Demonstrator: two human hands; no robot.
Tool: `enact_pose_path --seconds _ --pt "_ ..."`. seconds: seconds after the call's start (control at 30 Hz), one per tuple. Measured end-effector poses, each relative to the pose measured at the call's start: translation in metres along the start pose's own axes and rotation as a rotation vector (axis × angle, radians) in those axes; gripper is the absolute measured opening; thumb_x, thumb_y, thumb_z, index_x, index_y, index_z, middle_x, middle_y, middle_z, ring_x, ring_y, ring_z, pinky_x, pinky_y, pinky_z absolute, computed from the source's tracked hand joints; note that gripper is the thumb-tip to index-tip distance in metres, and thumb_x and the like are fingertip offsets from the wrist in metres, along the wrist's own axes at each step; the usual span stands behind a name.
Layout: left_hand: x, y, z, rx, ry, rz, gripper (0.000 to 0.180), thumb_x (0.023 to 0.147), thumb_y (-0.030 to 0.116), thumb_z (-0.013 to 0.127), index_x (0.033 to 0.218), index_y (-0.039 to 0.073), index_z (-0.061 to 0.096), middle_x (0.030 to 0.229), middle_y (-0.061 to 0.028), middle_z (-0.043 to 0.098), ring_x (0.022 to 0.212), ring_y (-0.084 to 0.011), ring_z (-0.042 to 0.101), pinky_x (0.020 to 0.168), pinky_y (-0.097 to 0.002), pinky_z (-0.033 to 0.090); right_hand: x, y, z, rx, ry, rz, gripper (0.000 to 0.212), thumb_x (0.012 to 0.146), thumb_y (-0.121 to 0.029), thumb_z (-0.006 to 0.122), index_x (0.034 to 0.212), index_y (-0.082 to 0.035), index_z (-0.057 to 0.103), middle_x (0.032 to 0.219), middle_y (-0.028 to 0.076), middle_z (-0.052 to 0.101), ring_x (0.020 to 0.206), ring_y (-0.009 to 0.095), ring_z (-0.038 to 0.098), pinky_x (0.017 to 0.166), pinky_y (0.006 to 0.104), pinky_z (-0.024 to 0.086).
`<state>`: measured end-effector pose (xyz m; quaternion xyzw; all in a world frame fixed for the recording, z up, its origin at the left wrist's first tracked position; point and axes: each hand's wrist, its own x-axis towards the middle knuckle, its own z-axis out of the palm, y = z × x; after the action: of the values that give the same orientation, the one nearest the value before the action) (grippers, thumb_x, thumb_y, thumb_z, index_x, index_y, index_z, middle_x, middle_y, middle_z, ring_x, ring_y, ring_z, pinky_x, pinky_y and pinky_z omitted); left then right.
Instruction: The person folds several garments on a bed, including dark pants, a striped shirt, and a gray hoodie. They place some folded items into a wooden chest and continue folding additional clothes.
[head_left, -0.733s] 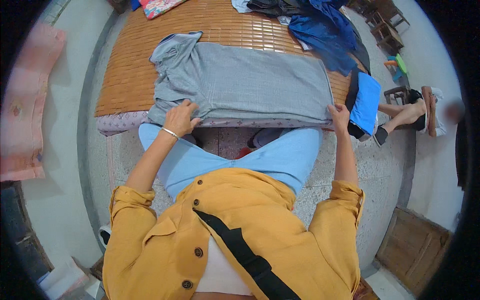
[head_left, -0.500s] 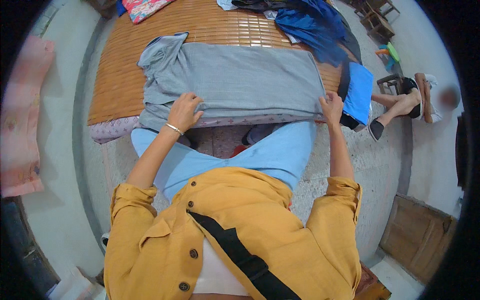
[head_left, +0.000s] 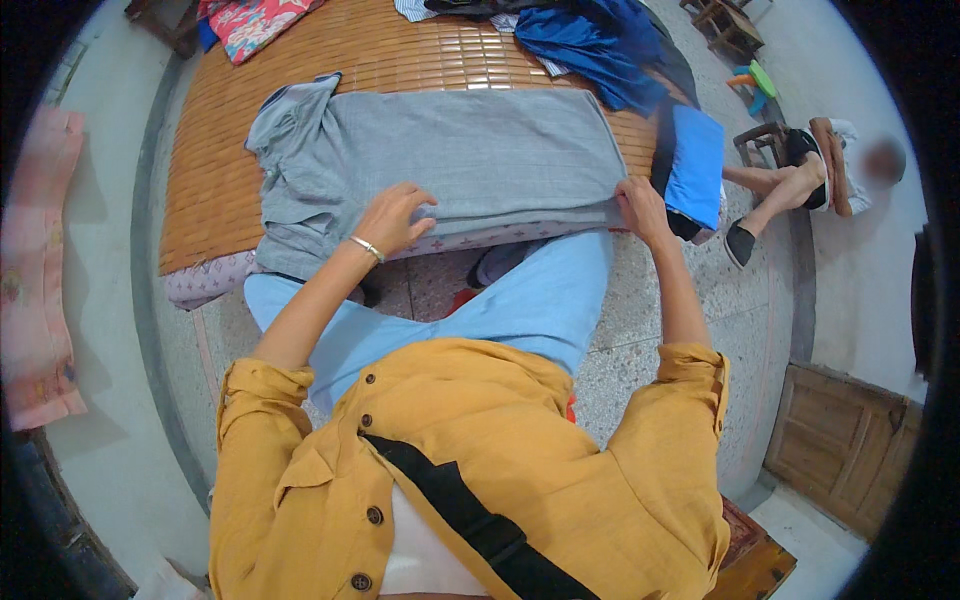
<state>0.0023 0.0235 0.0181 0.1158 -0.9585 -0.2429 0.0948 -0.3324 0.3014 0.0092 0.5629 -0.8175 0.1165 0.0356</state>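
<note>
A grey shirt [head_left: 480, 140], folded into a long strip, lies crosswise along the near edge of a bed, its bunched collar end at the left. Over its near edge, around the middle, my left hand [head_left: 396, 216] hovers or rests lightly, fingers apart, a bracelet on the wrist. At the shirt's near right corner my right hand [head_left: 642, 209] is closed, thumb and fingers pinching the cloth. Right beside that hand sits a folded blue and black garment [head_left: 696, 165].
A bamboo mat [head_left: 210, 170] covers the bed, with patterned lilac bedding [head_left: 205, 284] beneath. Dark blue clothes [head_left: 590, 50] lie in a heap at the far right, a red floral cloth [head_left: 255, 25] at the far left. A seated person [head_left: 845, 170] is on the right, near wooden stools [head_left: 735, 35].
The view has shifted slightly. My left hand has slid a little to the right along the shirt's near edge. My right hand remains at the corner, its fingers turned farther over the cloth.
</note>
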Motion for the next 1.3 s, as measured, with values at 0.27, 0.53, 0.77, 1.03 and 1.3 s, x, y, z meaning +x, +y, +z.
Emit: enact_pose_path --seconds 0.27,0.53,0.77,1.03,1.3 --pt "0.099 0.065 0.024 -0.308 -0.043 0.091 0.042 0.071 0.021 0.070 0.108 0.005 0.058 0.102 -0.0139 0.060 0.095 -0.0272 0.057 0.085 -0.0361 0.044 0.042 -0.028 -0.036 -0.040 -0.048 0.152 0.011 0.081 -0.006 0.047 0.092 -0.008 0.048 0.082 0.016 0.057 0.075 0.037 0.057 0.063 0.0466 0.043" --pt "0.191 0.137 0.062 -0.508 0.060 -0.065 0.038 0.073 0.020 0.066 0.107 0.004 0.059 0.088 -0.0125 0.064 0.079 -0.0244 0.062 0.072 -0.0343 0.048 0.066 -0.051 -0.056 0.491 0.371 -0.027 0.011 0.082 -0.003 0.055 0.092 -0.003 0.049 0.085 0.013 0.057 0.077 0.027 0.060 0.064 0.0337 0.046" --pt "0.229 0.121 0.027 -0.677 0.237 -0.106 0.019 0.081 0.020 0.059 0.082 0.003 0.067 0.062 -0.0035 0.060 0.058 -0.0126 0.053 0.055 -0.0288 0.041 0.038 -0.036 0.020 1.173 0.391 0.573 0.015 0.087 -0.003 0.047 0.097 0.005 0.055 0.088 0.012 0.060 0.075 0.017 0.062 0.062 0.0273 0.051" --pt "0.238 0.127 -0.020 -0.786 0.253 -0.056 0.028 0.088 0.023 0.057 0.074 0.000 0.062 0.063 0.0075 0.047 0.060 -0.0033 0.038 0.051 -0.0215 0.030 0.095 -0.061 0.101 1.308 0.198 0.417 0.024 0.083 -0.004 0.050 0.105 0.004 0.057 0.091 0.012 0.062 0.083 0.019 0.061 0.071 0.0310 0.049" --pt "0.204 0.139 -0.038 -0.682 0.194 0.007 0.022 0.087 0.016 0.054 0.073 0.000 0.056 0.069 0.0056 0.048 0.065 -0.0036 0.041 0.056 -0.0216 0.034 0.158 -0.050 0.077 2.032 0.274 0.782 0.036 0.086 -0.028 0.050 0.109 -0.001 0.056 0.098 0.008 0.062 0.083 0.024 0.059 0.075 0.0380 0.049"
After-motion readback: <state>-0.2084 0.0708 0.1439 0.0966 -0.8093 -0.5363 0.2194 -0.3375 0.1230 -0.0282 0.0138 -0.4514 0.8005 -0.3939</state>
